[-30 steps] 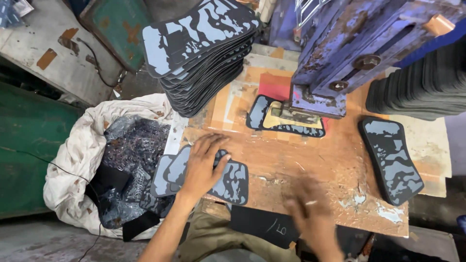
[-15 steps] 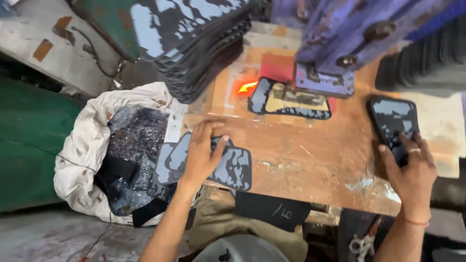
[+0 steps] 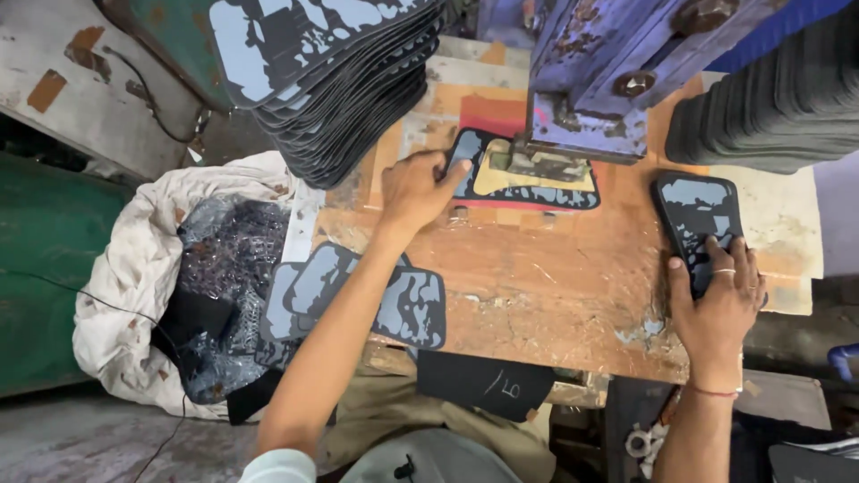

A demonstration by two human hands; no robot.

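— Black foam with pale grey blotches: that's the camouflage sole sheet (image 3: 528,183) lying under the rusty purple press head (image 3: 591,112) at the far middle of the worn wooden counter (image 3: 555,286).

— Which hand is on it?

— The left hand (image 3: 420,188). It rests at the sheet's left end, fingers loosely curled, the index fingertip touching the edge. The sheet runs away from that hand to the right, its long axis lying across the counter, with a yellow-tan cutout shape showing beneath the press.

— And the right hand (image 3: 716,300)?

— Flat and spread on a separate dark sole-shaped cut piece (image 3: 698,219) near the counter's right edge, fingers pressing its near end. That piece's long axis points away from the person, well apart from the press.

— Anything else close by?

— Two more camouflage foam pieces (image 3: 376,300) overhang the near left edge, beside the forearm. A tall stack of the same sheets (image 3: 331,80) sits far left, and a white sack of dark offcuts (image 3: 179,277) lies on the floor.
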